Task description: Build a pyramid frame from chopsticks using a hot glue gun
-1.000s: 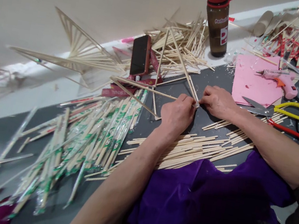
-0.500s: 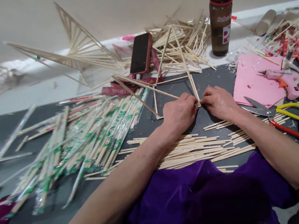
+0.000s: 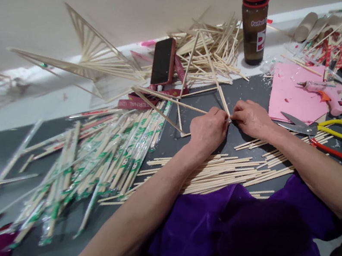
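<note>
Both hands meet at one corner of a frame of joined wooden chopsticks [image 3: 213, 74], whose sticks spread up and to the left. My left hand [image 3: 209, 130] is closed around the sticks near that corner; its fingertips are partly hidden. My right hand [image 3: 250, 118] has its thumb and fingers pinched at the same joint, on the corner's right side. Loose bare chopsticks [image 3: 225, 172] lie below the hands, in front of my purple garment. Chopsticks in clear and green wrappers [image 3: 120, 154] are heaped to the left.
A pink glue gun [image 3: 334, 95] rests on pink sheets [image 3: 294, 96], beside scissors [image 3: 337, 134] with yellow and red handles. Behind stand a brown bottle [image 3: 252, 32] and a propped phone [image 3: 163, 61]. A pointed stick structure [image 3: 94, 56] stands at the back left, with more sticks [image 3: 210, 47] piled nearby.
The whole view has shifted slightly. My hands keep the same grip at the frame's corner, and nothing has visibly been picked up or let go.
</note>
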`<state>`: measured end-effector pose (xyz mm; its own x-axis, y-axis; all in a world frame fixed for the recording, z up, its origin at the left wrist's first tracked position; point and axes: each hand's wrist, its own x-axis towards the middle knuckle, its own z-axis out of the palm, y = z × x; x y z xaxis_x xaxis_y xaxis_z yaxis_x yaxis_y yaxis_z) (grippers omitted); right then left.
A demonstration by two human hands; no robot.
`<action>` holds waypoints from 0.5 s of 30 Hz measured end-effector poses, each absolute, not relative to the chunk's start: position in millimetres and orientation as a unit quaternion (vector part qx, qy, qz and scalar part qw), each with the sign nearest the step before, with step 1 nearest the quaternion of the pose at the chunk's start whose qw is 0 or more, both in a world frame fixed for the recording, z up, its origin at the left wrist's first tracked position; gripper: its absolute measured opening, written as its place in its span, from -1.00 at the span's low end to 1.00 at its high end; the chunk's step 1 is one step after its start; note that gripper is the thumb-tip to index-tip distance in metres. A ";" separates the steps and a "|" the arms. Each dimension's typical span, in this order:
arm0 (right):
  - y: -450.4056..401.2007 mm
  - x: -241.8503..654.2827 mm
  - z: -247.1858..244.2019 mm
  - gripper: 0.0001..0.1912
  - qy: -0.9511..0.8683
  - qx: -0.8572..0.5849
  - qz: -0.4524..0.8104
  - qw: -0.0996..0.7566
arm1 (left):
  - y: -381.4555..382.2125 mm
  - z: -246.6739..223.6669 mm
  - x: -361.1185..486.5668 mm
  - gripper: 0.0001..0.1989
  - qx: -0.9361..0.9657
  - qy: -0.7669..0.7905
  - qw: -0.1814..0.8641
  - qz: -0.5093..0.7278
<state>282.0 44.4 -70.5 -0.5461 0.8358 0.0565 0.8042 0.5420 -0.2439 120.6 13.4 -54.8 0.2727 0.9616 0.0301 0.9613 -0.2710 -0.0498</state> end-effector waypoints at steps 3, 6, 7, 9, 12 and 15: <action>45.0 281.5 -71.5 -0.65 -0.875 -0.468 0.091 0.084 | 14.0 -55.3 121.5 -0.65 -0.794 -0.607 0.032 0.009; 43.6 280.1 -71.5 -0.65 -0.874 -0.471 0.087 0.082 | 13.8 -55.1 121.7 -0.65 -0.794 -0.607 0.033 0.013; 42.9 279.7 -71.2 -0.65 -0.873 -0.473 0.086 0.083 | 13.5 -54.9 121.5 -0.65 -0.795 -0.606 0.033 0.015; 41.6 279.0 -70.9 -0.65 -0.870 -0.476 0.086 0.090 | 12.7 -54.3 121.1 -0.65 -0.795 -0.605 0.037 0.018; 41.4 279.1 -72.0 -0.67 -0.869 -0.476 0.087 0.101 | 11.4 -54.1 120.8 -0.64 -0.796 -0.603 0.044 0.021; 42.1 279.8 -74.4 -0.68 -0.870 -0.473 0.085 0.109 | 10.6 -54.9 121.4 -0.65 -0.797 -0.601 0.049 0.026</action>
<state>279.8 42.1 -74.4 -0.5284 0.8419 0.1095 0.8045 0.5378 -0.2522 121.4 10.6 -54.9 0.2768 0.9607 0.0186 0.9557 -0.2733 -0.1094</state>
